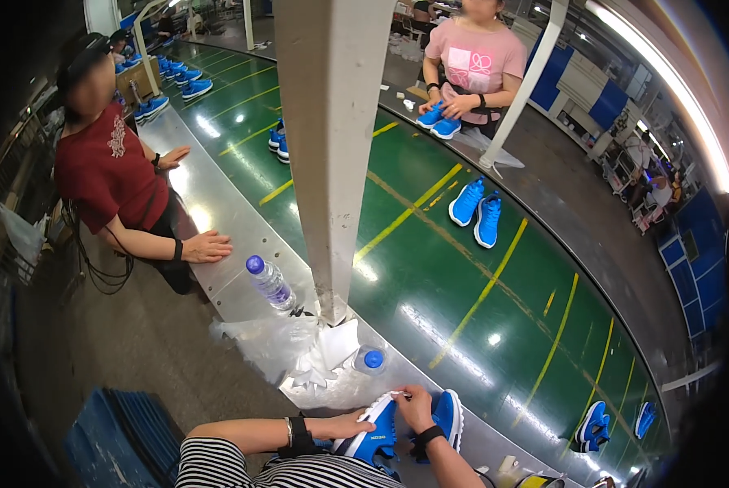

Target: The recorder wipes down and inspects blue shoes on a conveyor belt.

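Near the bottom of the view, my left hand (345, 424) grips a blue sneaker (373, 442) with a white sole, fingers along the sole's side. The shoe is tilted, its toe pointing away from me. My right hand (416, 408) is closed in a pinch at the toe's edge; whatever its fingertips hold is too small to tell. Just right of that hand lies a second blue sneaker (447, 419), partly covered by my right wrist. Black bands circle both my wrists.
A green conveyor (462, 301) with yellow lines carries blue sneakers (476, 211). Ahead rises a grey post (320, 163). Two bottles (271, 282), a plastic bag (267, 346) and white paper (338, 346) lie by its foot. Co-workers stand left and across; blue stacked stools (128, 439) are at lower left.
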Demonstrator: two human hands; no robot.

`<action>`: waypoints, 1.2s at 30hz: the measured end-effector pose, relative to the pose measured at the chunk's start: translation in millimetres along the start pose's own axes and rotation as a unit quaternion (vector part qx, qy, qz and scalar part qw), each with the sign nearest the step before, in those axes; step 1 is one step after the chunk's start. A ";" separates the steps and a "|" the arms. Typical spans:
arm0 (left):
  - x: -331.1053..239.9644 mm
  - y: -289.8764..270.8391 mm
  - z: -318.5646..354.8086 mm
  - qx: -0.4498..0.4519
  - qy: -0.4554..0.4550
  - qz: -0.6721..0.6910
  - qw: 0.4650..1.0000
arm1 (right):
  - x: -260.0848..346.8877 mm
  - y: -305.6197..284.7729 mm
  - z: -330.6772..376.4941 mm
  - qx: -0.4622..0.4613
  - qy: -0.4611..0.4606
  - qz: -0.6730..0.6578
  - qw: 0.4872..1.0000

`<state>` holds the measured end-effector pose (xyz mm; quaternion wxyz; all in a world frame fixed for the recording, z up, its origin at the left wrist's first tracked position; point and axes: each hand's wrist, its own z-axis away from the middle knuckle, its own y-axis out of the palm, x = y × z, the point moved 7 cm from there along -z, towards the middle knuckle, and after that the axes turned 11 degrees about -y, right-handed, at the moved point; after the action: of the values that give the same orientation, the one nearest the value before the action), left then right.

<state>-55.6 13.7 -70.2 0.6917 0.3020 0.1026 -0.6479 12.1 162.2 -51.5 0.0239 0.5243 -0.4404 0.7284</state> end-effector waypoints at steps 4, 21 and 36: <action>1.7 -5.9 3.8 -0.032 -0.014 -0.034 0.999 | 19.6 2.7 12.2 -0.017 -0.009 0.030 0.999; 6.8 -5.0 -11.8 -0.056 0.089 -0.083 0.991 | 60.0 5.7 27.4 -0.043 -0.107 -0.043 0.992; -2.6 -3.3 -7.4 -0.064 0.082 -0.119 0.987 | 48.0 3.2 24.4 -0.038 -0.077 -0.028 0.996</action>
<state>-57.3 20.0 -75.6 0.6165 0.2953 0.2356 -0.6908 7.0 123.5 -14.3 0.0303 0.5898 -0.4529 0.6679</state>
